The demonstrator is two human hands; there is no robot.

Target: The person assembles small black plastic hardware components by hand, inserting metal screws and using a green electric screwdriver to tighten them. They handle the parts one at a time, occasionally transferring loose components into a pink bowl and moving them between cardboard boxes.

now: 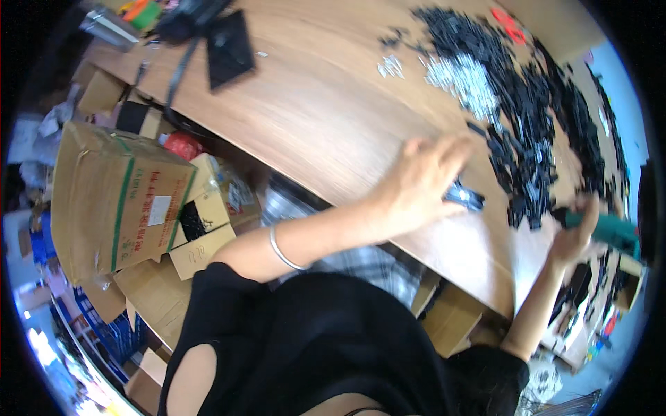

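Observation:
My left hand (pixel 423 182), with a silver bangle on its forearm, is over the middle of the table. Its fingers are curled and partly blurred. A small shiny dark piece (pixel 466 197) lies against its thumb and seems gripped there; its exact kind is unclear. At the right, my right hand (pixel 577 232) is closed round a green power screwdriver (pixel 610 232), whose dark tip points left toward a heap of black parts (pixel 524 152). Silver metal pieces (pixel 466 82) lie in a pile beside that heap, farther from me.
The wooden table (pixel 312 97) slants across the view. Red-handled scissors (pixel 510 26) lie at the far right. A black flat object (pixel 229 50) with a strap and an orange-green tape roll (pixel 142 14) sit far left. A large cardboard box (pixel 118 201) stands left of the table edge.

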